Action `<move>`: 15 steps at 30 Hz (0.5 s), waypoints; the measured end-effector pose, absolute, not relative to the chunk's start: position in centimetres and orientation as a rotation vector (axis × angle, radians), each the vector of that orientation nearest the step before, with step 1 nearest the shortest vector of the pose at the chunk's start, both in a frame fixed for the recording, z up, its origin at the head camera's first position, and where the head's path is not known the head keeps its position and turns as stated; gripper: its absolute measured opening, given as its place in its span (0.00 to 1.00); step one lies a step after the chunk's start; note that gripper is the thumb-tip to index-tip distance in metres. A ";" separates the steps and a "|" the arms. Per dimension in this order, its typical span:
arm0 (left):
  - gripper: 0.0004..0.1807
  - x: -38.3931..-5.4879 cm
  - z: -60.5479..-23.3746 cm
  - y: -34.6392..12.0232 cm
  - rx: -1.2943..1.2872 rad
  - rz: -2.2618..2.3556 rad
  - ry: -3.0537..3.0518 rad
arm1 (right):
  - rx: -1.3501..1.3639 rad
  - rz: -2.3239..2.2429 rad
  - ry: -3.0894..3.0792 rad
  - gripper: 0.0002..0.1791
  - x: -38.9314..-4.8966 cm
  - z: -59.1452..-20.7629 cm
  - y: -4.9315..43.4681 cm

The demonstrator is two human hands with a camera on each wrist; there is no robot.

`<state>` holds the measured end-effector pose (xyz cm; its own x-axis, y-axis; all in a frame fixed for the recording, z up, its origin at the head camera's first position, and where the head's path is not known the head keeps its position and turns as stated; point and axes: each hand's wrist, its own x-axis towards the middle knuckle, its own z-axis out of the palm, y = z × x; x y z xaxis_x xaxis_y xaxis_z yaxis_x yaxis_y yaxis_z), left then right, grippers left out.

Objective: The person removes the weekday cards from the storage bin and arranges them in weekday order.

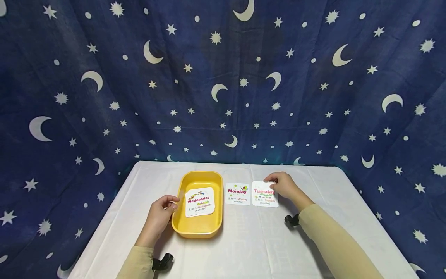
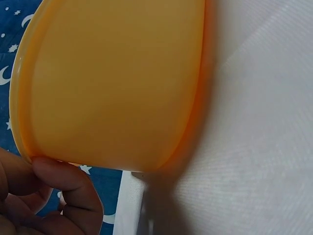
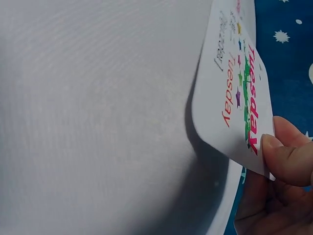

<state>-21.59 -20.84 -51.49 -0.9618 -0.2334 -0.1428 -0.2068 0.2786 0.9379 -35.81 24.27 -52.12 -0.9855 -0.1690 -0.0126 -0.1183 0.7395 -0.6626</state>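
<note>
Between thumb and fingers, my right hand (image 1: pixel 283 185) pinches the upper right corner of the white "Tuesday" card (image 1: pixel 261 199). The right wrist view shows that card (image 3: pixel 232 93) tilted, with a shadow beneath it and the thumb on its printed face. Just left of it, the "Monday" card (image 1: pixel 237 199) lies face up on the table. My left hand (image 1: pixel 158 213) grips the left rim of a yellow plastic tub (image 1: pixel 198 228), its thumb against the tub's outer wall (image 2: pixel 117 88) in the left wrist view. Inside the tub rests a small stack of cards with "Wednesday" (image 1: pixel 199 203) on top.
A white cloth covers the table (image 1: pixel 244 248). Behind and beside it hangs a dark blue curtain (image 1: pixel 195 116) with moons and stars. Black wrist-worn pieces stick out below the left sleeve (image 1: pixel 137 265) and the right sleeve (image 1: pixel 334 240).
</note>
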 end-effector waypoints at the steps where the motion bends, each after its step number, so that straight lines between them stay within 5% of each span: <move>1: 0.11 -21.6 -51.5 -20.8 0.430 -1.822 -2.492 | -0.240 -1.075 2.866 0.19 -35.9 -52.2 24.1; 15: 0.11 -21.6 -51.4 -20.9 0.434 -1.829 -2.495 | -0.191 -0.943 2.889 0.16 -36.3 -52.9 23.1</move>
<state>-21.57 -20.87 -51.43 -0.9612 -0.2323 -0.1488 -0.2118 0.2759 0.9376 -36.29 23.06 -52.94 -0.9875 -0.1486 -0.0532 -0.0886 0.8008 -0.5923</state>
